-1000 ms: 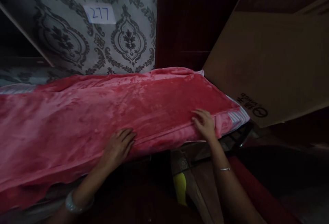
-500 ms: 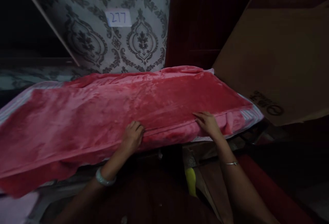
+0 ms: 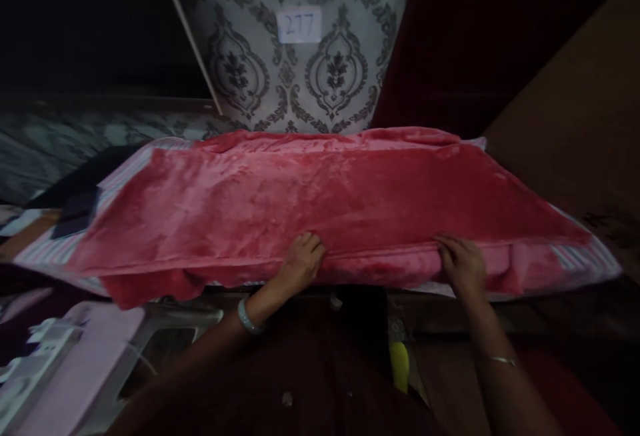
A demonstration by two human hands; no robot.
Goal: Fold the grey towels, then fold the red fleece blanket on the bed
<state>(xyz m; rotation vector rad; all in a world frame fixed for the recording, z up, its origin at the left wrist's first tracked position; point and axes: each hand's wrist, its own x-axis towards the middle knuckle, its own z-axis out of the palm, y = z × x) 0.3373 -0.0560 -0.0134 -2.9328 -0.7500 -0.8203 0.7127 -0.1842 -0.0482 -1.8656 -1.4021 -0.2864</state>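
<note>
A red plush blanket (image 3: 370,196) lies spread lengthwise over a striped cloth (image 3: 593,259) that shows at both ends. Along the blanket's near side runs a folded edge, with part of the fabric hanging below it. My left hand (image 3: 303,261) is closed on this edge near the middle, its fingers bent into the plush. Farther right, my right hand (image 3: 464,266) pinches the same edge between thumb and fingers. The fingertips of both hands are partly hidden in the dim light.
Patterned wallpaper (image 3: 310,83) with a card marked 277 (image 3: 300,25) stands behind the blanket. At right is a large cardboard box (image 3: 575,109). Pink and white plastic items (image 3: 95,356) sit at lower left, and a yellow object (image 3: 399,366) is below the near edge.
The view has turned left, so the wall and blanket sit farther right and more of the left end shows. Both hands stay on the near edge.
</note>
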